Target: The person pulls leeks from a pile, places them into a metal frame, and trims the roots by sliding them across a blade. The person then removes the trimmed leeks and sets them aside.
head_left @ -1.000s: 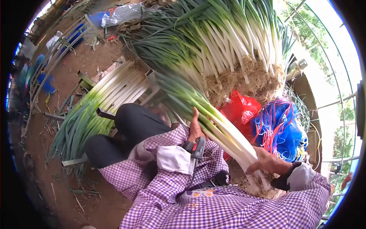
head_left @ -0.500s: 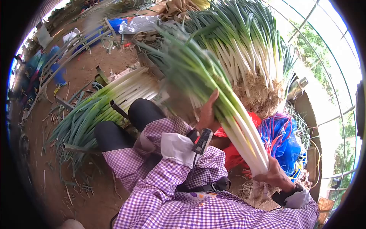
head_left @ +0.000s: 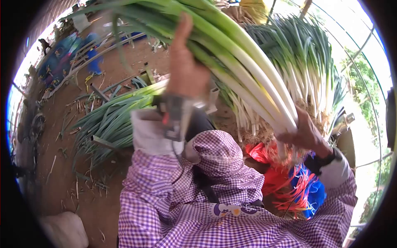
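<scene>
A thick bundle of large green onions [head_left: 244, 62] slants across the upper middle, leaves at the upper left and white stalks at the lower right. My right hand [head_left: 305, 133] is wrapped round the white root end. Against the green upper part lies my left hand [head_left: 187, 68], slightly blurred, one digit up across the leaves and the others hidden around the stalks. Beyond the bundle, a big pile of green onions [head_left: 308, 70] stands with roots down. Another heap of them [head_left: 113, 120] lies at the left beside my knees.
Red plastic strings [head_left: 285, 186] and a blue net or bag [head_left: 312, 192] lie close to my right forearm. A metal bar [head_left: 103, 142] sticks out by the left heap. Leaf scraps litter the soil floor [head_left: 58, 182]. A curved frame [head_left: 368, 41] borders the right side.
Both hands have raised the bundle up and nearer the camera, its leaves swinging to the left. The view has shifted too, and my left hand now shows in front of the leaves.
</scene>
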### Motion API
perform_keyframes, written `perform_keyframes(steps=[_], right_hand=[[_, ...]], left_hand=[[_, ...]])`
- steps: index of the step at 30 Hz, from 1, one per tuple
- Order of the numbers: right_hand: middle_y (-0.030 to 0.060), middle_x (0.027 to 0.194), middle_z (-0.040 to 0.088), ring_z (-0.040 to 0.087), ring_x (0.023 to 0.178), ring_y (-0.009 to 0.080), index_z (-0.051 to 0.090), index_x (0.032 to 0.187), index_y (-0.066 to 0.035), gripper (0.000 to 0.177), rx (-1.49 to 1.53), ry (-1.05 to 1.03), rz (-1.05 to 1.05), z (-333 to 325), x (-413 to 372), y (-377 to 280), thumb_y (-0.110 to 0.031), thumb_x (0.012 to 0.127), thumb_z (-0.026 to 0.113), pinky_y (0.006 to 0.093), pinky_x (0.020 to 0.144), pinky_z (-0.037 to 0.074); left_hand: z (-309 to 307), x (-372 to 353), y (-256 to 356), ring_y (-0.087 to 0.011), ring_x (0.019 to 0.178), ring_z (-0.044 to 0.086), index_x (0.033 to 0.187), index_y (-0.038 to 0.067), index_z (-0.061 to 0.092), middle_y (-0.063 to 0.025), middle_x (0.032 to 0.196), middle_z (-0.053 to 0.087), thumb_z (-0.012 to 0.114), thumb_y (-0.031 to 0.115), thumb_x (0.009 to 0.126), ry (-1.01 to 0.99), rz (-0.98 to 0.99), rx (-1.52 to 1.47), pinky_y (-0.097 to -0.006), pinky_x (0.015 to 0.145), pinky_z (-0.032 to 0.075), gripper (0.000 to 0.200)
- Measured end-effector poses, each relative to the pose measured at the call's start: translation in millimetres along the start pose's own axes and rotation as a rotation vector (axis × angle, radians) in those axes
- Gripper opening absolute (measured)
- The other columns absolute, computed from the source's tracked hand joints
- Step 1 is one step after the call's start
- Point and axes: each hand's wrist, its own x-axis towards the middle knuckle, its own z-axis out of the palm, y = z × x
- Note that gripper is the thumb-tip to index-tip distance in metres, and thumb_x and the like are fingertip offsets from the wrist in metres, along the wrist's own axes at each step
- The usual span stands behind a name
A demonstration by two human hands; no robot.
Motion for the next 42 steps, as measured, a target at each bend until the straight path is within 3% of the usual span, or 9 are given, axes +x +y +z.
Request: perform_keyframes(steps=[6,8,12,16,20,28,35,38,42], right_hand=[[0.0189,0.120,0.072,0.068,0.106,0.0196,0.051,0.147,-0.002,0.079,-0.036,-0.172,-0.508,45,205,-42,-0.011,0.073,0.077,0.0365,0.098,0.053],[0.0178,0.112,0.075,0.072,0.099,0.0210,0.053,0.148,-0.006,0.078,-0.025,-0.333,-0.381,70,258,-75,-0.007,0.073,0.074,0.0379,0.093,0.056],[0.0168,0.108,0.076,0.074,0.095,0.0294,0.054,0.148,-0.013,0.077,-0.208,-0.409,-0.701,168,388,-57,-0.007,0.074,0.074,0.0446,0.086,0.059],[0.0143,0.111,0.075,0.072,0.105,0.0308,0.062,0.140,-0.017,0.070,-0.177,-0.548,-0.752,265,459,-15,-0.010,0.073,0.080,0.0416,0.097,0.057],[0.0170,0.125,0.070,0.066,0.117,0.0330,0.055,0.148,-0.014,0.087,-0.383,-0.848,-0.523,314,500,59,-0.015,0.065,0.083,0.0444,0.102,0.053],[0.0173,0.108,0.075,0.071,0.097,0.0349,0.064,0.134,-0.005,0.078,-0.514,-1.032,-0.113,291,557,144,-0.014,0.060,0.089,0.0420,0.086,0.056],[0.0193,0.107,0.076,0.072,0.099,0.0348,0.072,0.119,0.001,0.070,-0.505,-0.950,-0.119,282,556,140,-0.018,0.056,0.095,0.0423,0.088,0.055],[0.0179,0.108,0.076,0.072,0.100,0.0342,0.070,0.123,0.002,0.065,-0.305,-0.727,-0.393,283,554,158,-0.020,0.067,0.092,0.0427,0.091,0.055],[0.0120,0.102,0.077,0.071,0.095,0.0232,0.072,0.118,0.002,0.042,0.047,-0.591,-0.231,281,534,124,-0.020,0.084,0.081,0.0366,0.089,0.054]], left_hand=[[-103,3,162,-0.0275,0.126,0.060,0.140,0.010,0.057,-0.0069,0.136,0.065,0.081,0.043,0.088,0.104,0.280,0.212,-0.0516,0.109,0.047,0.066],[-147,-17,201,-0.0281,0.131,0.057,0.144,0.011,0.055,-0.0069,0.140,0.063,0.081,0.041,0.088,0.123,0.304,0.196,-0.0529,0.113,0.043,0.068],[-244,-60,238,-0.0290,0.137,0.051,0.148,0.013,0.052,-0.0066,0.148,0.058,0.081,0.040,0.087,0.222,0.385,0.157,-0.0538,0.119,0.036,0.072],[-343,-110,219,-0.0304,0.139,0.050,0.151,0.014,0.050,-0.0076,0.151,0.055,0.081,0.042,0.086,0.390,0.399,0.157,-0.0564,0.119,0.035,0.077],[-435,-149,144,-0.0318,0.138,0.051,0.150,0.013,0.051,-0.0097,0.149,0.057,0.073,0.048,0.092,0.627,0.324,-0.097,-0.0586,0.118,0.036,0.071],[-445,-106,35,-0.0254,0.128,0.057,0.138,0.015,0.058,-0.0042,0.138,0.063,0.078,0.056,0.087,1.055,-0.039,-0.030,-0.0498,0.107,0.047,0.069],[-453,-87,28,-0.0211,0.126,0.056,0.137,0.019,0.057,0.0000,0.137,0.062,0.077,0.060,0.086,1.152,-0.100,0.074,-0.0451,0.104,0.050,0.068],[-456,-80,25,-0.0209,0.121,0.059,0.136,0.019,0.057,0.0010,0.134,0.064,0.076,0.062,0.085,1.170,-0.080,0.093,-0.0438,0.100,0.053,0.069],[-467,-84,21,-0.0206,0.115,0.063,0.136,0.019,0.057,0.0006,0.129,0.067,0.076,0.062,0.085,1.138,-0.067,0.108,-0.0426,0.098,0.054,0.069]])
